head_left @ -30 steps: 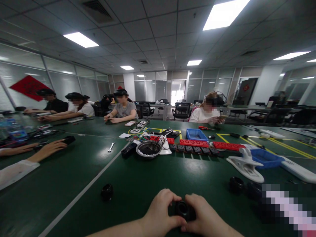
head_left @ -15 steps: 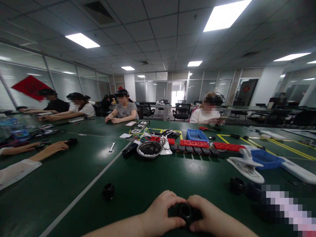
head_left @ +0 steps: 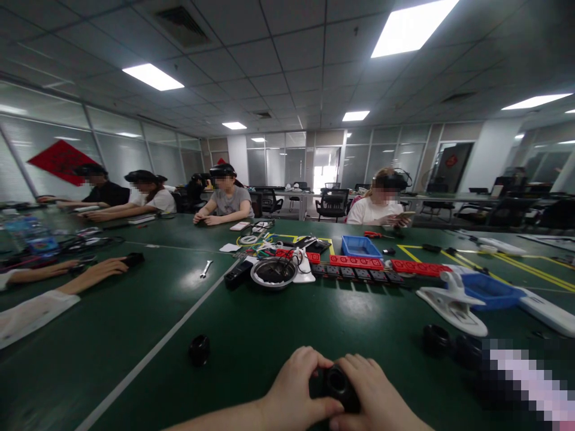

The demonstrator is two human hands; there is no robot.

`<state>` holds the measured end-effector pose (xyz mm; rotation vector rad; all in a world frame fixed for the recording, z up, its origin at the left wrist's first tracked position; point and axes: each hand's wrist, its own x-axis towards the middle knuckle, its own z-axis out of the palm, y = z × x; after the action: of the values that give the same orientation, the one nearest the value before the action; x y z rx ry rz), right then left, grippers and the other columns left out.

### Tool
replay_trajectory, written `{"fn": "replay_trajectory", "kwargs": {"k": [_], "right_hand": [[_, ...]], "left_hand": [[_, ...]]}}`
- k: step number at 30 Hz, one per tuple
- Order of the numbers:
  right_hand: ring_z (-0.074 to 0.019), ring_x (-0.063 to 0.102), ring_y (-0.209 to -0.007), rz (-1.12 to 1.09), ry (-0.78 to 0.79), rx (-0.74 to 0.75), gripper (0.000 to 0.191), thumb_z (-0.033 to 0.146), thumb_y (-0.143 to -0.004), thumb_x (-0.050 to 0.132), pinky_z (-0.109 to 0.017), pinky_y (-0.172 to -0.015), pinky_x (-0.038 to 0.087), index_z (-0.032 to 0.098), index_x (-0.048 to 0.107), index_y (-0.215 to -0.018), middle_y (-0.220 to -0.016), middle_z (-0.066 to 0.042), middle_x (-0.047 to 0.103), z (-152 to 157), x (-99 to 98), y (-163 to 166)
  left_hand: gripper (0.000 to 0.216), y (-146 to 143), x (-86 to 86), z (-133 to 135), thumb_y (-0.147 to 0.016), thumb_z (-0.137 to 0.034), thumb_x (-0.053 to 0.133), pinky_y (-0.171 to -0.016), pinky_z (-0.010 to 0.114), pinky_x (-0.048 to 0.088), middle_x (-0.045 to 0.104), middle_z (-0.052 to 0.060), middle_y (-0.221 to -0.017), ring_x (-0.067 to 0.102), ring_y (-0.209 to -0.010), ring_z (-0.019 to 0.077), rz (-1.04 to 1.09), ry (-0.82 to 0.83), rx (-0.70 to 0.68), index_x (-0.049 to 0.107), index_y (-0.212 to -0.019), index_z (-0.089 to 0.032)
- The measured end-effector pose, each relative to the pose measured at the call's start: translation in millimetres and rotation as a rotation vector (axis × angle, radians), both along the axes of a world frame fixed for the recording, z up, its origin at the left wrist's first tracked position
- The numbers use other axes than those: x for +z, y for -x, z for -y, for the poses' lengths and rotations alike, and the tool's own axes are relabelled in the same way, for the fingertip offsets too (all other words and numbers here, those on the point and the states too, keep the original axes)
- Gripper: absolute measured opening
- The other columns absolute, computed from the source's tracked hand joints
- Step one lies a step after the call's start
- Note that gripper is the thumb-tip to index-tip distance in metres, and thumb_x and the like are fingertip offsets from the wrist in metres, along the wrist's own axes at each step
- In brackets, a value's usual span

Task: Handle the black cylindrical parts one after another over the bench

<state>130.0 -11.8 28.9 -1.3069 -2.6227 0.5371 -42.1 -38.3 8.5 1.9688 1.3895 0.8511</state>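
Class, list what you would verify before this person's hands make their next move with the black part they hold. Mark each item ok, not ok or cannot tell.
1. Both hands on it: the left hand and the right hand clasp the black part from either side: ok.
2. The part's round opening is in sight, facing up toward the camera: ok.
3. Part resting on the table or lifted off it: cannot tell.
4. Nearby loose things lie apart from the hands, the single black ring on the left and the black rings on the right: ok.
5. State of the part's inside: cannot tell.
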Motion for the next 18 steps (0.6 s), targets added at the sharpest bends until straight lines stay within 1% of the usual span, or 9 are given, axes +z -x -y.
{"fn": "replay_trajectory", "kwargs": {"k": [2,3,5,7,11,14,15,18], "right_hand": [[-0.025,0.05,-0.091,-0.066,0.14,0.069,0.052,0.026,-0.053,0.076,-0.033,-0.078,0.037,0.018,0.059,-0.101,-0.099,-0.006,0.057,-4.0,5.3,-7.5],[-0.0233,0.051,-0.091,-0.094,0.202,0.099,0.048,0.021,-0.056,0.073,-0.031,-0.078,0.037,0.019,0.06,-0.101,-0.099,-0.005,0.056,-6.4,7.1,-11.3],[-0.0205,0.051,-0.088,-0.136,0.281,0.135,0.036,0.015,-0.06,0.068,-0.027,-0.075,0.038,0.019,0.062,-0.095,-0.094,-0.003,0.056,-11.1,8.1,-17.2],[-0.0191,0.052,-0.084,-0.158,0.299,0.128,0.029,0.012,-0.06,0.067,-0.026,-0.071,0.038,0.018,0.063,-0.088,-0.087,0.0,0.056,-14.8,6.2,-19.7],[-0.017,0.052,-0.074,-0.126,0.267,0.041,0.028,0.014,-0.054,0.074,-0.023,-0.061,0.035,0.016,0.061,-0.079,-0.078,0.002,0.057,-16.6,-0.9,-15.4],[-0.0173,0.052,-0.07,-0.06,0.185,-0.015,0.033,0.022,-0.049,0.079,-0.023,-0.056,0.032,0.016,0.059,-0.074,-0.076,0.001,0.058,-11.9,-6.0,-7.5],[-0.0179,0.052,-0.07,-0.038,0.136,-0.039,0.034,0.027,-0.049,0.079,-0.023,-0.056,0.031,0.016,0.058,-0.074,-0.076,0.0,0.059,-9.4,-7.7,-4.6],[-0.021,0.053,-0.07,0.019,-0.046,-0.099,0.03,0.036,-0.058,0.072,-0.028,-0.061,0.033,0.016,0.057,-0.075,-0.077,-0.003,0.06,-1.7,-12.2,3.2]], "left_hand": [[0.043,2.8,0.9,-1.0,-0.061,-0.022,0.078,-0.072,0.026,0.039,0.054,0.0,-0.092,0.05,-0.085,0.0187,-0.008,-0.015,-0.084,0.058,-0.099,-0.021],[0.044,4.0,1.4,-1.4,-0.062,-0.022,0.077,-0.073,0.026,0.04,0.054,0.0,-0.093,0.05,-0.085,0.0186,-0.015,-0.02,-0.119,0.057,-0.101,-0.023],[0.044,5.5,1.7,-1.6,-0.064,-0.023,0.076,-0.074,0.026,0.04,0.054,0.0,-0.094,0.05,-0.086,0.0185,-0.024,-0.026,-0.154,0.057,-0.104,-0.024],[0.044,5.7,1.0,-1.4,-0.065,-0.025,0.076,-0.073,0.026,0.039,0.054,0.0,-0.093,0.05,-0.085,0.0183,-0.022,-0.033,-0.163,0.057,-0.104,-0.024],[0.044,3.8,-1.9,-1.3,-0.061,-0.028,0.079,-0.07,0.024,0.039,0.054,-0.001,-0.089,0.05,-0.082,0.0173,0.004,-0.052,-0.151,0.058,-0.099,-0.021],[0.044,1.5,-2.6,-1.2,-0.058,-0.027,0.081,-0.068,0.024,0.039,0.054,-0.001,-0.087,0.05,-0.08,0.0172,0.015,-0.032,-0.107,0.059,-0.095,-0.019],[0.044,0.7,-2.3,-1.1,-0.057,-0.026,0.081,-0.068,0.024,0.039,0.054,-0.001,-0.087,0.05,-0.08,0.0173,0.016,-0.019,-0.077,0.058,-0.094,-0.018],[0.043,-1.7,-1.0,-0.2,-0.056,-0.024,0.081,-0.068,0.025,0.039,0.053,0.0,-0.087,0.05,-0.08,0.0179,0.006,0.013,0.03,0.058,-0.091,-0.017]]}}
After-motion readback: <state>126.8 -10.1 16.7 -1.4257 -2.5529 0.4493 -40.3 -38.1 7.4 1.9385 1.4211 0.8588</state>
